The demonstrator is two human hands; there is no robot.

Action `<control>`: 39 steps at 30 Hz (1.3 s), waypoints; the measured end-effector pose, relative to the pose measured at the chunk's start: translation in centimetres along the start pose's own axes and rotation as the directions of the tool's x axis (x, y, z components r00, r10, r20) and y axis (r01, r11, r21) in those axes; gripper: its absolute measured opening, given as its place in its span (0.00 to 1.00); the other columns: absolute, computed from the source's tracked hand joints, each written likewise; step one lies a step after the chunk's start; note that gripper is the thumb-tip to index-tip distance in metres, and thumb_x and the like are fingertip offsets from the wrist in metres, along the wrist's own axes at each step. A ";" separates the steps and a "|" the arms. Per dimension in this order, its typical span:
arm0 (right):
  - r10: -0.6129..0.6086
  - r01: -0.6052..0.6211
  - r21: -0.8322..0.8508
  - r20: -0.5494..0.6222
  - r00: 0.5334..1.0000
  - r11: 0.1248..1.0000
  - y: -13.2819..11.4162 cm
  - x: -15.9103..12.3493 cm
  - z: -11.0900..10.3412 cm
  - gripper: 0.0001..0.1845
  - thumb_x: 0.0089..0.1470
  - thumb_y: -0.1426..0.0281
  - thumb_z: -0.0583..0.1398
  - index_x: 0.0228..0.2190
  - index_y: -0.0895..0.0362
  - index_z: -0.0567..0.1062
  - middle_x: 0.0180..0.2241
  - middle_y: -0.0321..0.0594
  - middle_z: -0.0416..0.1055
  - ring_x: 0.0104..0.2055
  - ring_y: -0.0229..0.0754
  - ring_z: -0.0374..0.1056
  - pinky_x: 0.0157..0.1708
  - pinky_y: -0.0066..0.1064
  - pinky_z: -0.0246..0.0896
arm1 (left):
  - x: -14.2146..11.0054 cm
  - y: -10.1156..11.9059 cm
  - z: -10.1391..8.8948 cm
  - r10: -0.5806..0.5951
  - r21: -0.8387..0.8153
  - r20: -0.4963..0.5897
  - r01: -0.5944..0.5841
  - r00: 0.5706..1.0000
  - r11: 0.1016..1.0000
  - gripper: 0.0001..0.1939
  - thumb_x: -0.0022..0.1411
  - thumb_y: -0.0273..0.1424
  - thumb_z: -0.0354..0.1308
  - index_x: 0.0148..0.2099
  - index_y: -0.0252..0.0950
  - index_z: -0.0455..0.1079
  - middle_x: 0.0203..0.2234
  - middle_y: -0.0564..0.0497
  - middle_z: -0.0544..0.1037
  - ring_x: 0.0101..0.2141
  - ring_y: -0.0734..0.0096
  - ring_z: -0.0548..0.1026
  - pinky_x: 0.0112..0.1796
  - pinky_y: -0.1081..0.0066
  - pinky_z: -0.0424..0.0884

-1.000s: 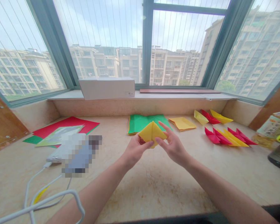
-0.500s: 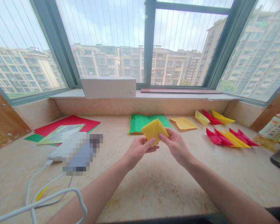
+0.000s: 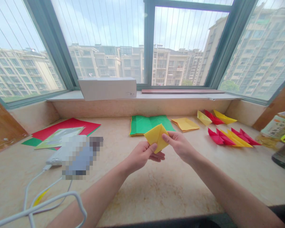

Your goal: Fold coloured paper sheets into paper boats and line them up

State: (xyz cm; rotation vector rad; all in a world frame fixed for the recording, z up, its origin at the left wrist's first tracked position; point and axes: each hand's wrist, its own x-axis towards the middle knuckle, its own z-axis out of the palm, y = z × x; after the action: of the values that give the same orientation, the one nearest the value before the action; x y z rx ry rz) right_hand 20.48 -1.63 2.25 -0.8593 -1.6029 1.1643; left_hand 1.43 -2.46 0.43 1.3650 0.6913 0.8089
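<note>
A folded piece of yellow origami paper (image 3: 156, 138) is held in front of me above the marble counter. My left hand (image 3: 142, 155) grips its lower left side, with the thumb lying across the fold. My right hand (image 3: 179, 145) pinches its right side between thumb and fingers. A green paper sheet (image 3: 148, 124) lies flat on the counter just beyond the hands, and a flat yellow fold (image 3: 185, 124) lies to its right.
Several red and yellow paper boats (image 3: 232, 137) lie at the right, before a bottle of oil (image 3: 276, 126). At the left are a red sheet (image 3: 66, 126), a pixelated object (image 3: 78, 155) and a white cable (image 3: 40, 190). A white box (image 3: 106, 88) stands on the sill.
My right fingers have closed from spread onto the yellow paper. The paper has turned and tilted a little between my hands, and the view has shifted slightly.
</note>
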 end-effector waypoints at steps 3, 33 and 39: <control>0.006 -0.007 0.024 0.076 0.997 1.000 -0.1 -0.1 -0.4 0.25 0.55 0.49 0.60 0.34 0.61 0.78 0.30 0.42 0.77 0.31 0.42 0.71 0.33 0.32 0.64 | -0.3 0.2 0.0 0.004 -0.039 0.056 -0.002 0.998 0.999 0.26 0.62 0.49 0.57 0.39 0.27 0.75 0.32 0.36 0.82 0.33 0.58 0.81 0.37 0.63 0.76; 0.040 -0.018 0.260 -0.077 0.996 0.965 0.7 -0.6 0.6 0.25 0.55 0.49 0.59 0.39 0.58 0.78 0.28 0.41 0.75 0.26 0.41 0.69 0.25 0.31 0.62 | 0.1 -0.7 0.4 0.023 0.072 0.056 -0.027 0.998 0.997 0.29 0.59 0.55 0.55 0.33 0.28 0.71 0.26 0.40 0.81 0.26 0.63 0.80 0.26 0.70 0.74; 0.039 -0.007 0.262 -0.115 0.993 0.965 0.7 -0.5 0.8 0.26 0.55 0.48 0.60 0.42 0.57 0.78 0.32 0.44 0.77 0.30 0.46 0.73 0.25 0.32 0.65 | -0.1 -0.4 0.1 -0.021 0.080 0.083 0.014 0.996 0.997 0.30 0.58 0.54 0.56 0.33 0.27 0.72 0.27 0.37 0.81 0.27 0.61 0.81 0.27 0.69 0.75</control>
State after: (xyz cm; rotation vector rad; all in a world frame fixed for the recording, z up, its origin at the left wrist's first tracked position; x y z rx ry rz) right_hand 19.86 -2.16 1.39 -0.7608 -1.3100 1.2829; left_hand 1.46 -2.63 0.03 1.4542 0.6746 0.7124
